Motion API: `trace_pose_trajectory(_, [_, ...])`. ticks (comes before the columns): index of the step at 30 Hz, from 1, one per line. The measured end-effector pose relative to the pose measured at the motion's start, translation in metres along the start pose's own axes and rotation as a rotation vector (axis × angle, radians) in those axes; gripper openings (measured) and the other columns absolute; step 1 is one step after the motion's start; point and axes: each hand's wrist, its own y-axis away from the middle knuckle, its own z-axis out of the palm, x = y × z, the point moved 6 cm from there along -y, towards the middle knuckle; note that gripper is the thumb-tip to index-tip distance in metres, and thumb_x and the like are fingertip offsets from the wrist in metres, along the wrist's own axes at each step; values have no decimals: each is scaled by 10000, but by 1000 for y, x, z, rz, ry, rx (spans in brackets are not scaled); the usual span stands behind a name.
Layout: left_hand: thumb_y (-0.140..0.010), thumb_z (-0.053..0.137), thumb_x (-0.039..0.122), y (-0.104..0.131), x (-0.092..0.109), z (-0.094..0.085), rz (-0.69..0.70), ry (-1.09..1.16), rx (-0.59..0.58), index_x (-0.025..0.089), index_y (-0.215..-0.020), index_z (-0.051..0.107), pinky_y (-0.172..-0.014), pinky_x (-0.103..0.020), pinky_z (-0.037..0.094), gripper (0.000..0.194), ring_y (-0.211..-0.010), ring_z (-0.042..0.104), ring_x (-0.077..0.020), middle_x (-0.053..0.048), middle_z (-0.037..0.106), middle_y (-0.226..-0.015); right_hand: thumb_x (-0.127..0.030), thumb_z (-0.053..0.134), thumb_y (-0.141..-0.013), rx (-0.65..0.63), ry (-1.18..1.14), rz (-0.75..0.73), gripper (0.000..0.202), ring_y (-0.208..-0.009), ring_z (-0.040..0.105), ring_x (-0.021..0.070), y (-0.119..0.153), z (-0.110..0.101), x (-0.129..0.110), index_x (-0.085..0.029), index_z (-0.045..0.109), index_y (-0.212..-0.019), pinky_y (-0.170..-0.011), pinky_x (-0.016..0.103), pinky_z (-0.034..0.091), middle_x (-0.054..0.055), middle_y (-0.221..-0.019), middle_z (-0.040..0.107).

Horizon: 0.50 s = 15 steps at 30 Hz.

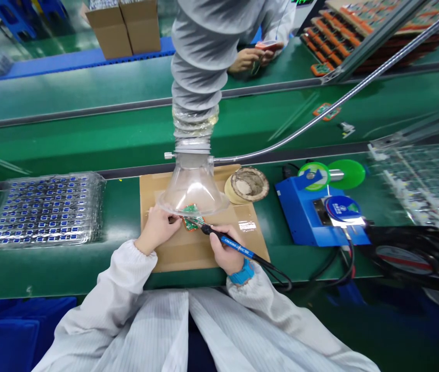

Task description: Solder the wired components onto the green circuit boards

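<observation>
- Pale striped coat (157,320) is filling the bottom of my view, so yeah, lots of fabric.
- My right hand (228,249) is grasping a soldering iron (238,246), fingers wrapped around the blue and black handle, and its tip is pointing left over the board. Can't tell if it's actually touching.
- My left hand (159,227) is hanging out at the board's left side, fingertips bunched together. Can't tell whether they're pinching the edge or something thin.
- Little green circuit board (192,224) is sitting between my hands, partly behind the rim of a clear hood (194,185).
- Brown cardboard sheet (200,261) is lying under all that, with a crusty round pot (232,192) standing at its far right corner.
- Blue machine (293,206) with a green reel (345,174) is sitting farther right.
- Clear tray (45,209) with rows of blue parts is resting way off to my left.
- Grey ribbed hose (198,57) is hanging down to that hood.
- Across the line, a co-worker's hands (245,60) are holding an orange-edged piece (268,45).
</observation>
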Motion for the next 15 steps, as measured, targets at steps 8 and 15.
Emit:
trace_pose_trajectory(8, [-791,724,214,0,0,-1,-24,30,1,233,-719,727,-925,-437,462,75,-999,620,-293,-77,723,-850,-322,659,-883,-25,26,-6,63,-775,745,218,0,1,-5,-259,660,-889,-697,347,588,31,-848,768])
trace_pose_trajectory(15, [-798,715,218,0,2,-2,-25,20,2,228,-700,710,-921,-424,465,98,-998,619,-287,-72,722,-841,-295,659,-887,-5,18,-27,49,-774,744,208,0,0,-5,-252,664,-910,-696,330,588,34,-853,765])
